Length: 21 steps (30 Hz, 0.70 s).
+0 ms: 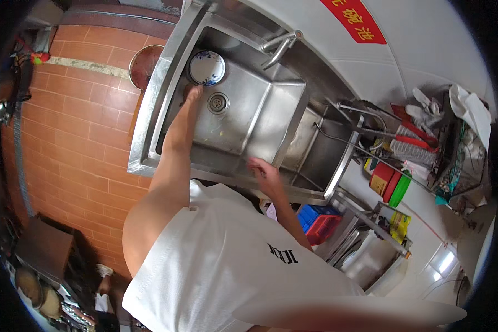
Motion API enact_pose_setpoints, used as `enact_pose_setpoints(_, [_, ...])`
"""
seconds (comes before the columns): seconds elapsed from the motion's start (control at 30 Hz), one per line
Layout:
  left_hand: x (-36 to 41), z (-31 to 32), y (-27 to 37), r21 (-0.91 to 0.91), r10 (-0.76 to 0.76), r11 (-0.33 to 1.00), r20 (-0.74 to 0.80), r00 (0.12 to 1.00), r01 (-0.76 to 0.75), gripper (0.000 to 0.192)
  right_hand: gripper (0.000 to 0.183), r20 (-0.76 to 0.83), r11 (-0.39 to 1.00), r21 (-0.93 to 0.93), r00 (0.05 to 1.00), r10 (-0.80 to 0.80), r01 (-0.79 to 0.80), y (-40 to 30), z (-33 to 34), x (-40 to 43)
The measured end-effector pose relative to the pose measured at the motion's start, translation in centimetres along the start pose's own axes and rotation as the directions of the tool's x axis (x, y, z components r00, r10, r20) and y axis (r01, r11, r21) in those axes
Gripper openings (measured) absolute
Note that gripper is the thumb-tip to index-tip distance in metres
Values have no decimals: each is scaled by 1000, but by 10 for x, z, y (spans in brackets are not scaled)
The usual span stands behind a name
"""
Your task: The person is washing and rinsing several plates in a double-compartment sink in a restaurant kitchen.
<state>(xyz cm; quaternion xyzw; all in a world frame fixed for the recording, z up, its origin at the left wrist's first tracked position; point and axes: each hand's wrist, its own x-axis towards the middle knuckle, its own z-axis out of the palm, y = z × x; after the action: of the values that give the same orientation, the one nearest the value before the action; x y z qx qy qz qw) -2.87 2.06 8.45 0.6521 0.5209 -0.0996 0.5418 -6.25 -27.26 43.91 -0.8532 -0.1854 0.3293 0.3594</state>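
Observation:
A white bowl (207,68) with blue floral decoration is at the left end of a stainless steel sink basin (236,112). My left hand (193,93) reaches into this basin and grips the bowl's near rim, with the thumb at the edge and the other fingers mostly hidden. Close to the bowl, a round drain strainer (218,103) is set in the basin floor. My right hand (264,171) is over the basin's near edge, blurred, its fingers loosely bent and nothing visible in them.
A metal faucet (280,47) rises behind the basin. At right are a smaller basin (315,141), red-handled tongs (415,135) and a red tub with green lid (388,182). Blue and red plastic baskets (317,222) sit below. Another person's leg (103,286) shows at lower left.

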Motion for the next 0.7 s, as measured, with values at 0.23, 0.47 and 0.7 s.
enact_pose_setpoints(0.23, [11,-5,5,-114,-314,944,-13,949,311,50,18,284,945,-48,903,323,-323,-9,-14,20])
enact_pose_setpoints(0.47, [-5,-9,22,-55,-104,993,-63,993,100,38,18,144,987,-57,977,155,-149,3,-10,24])
enact_pose_setpoints(0.7, [17,3,-2,-186,-163,974,-170,972,130,40,22,171,976,-147,968,183,-158,12,-8,21])
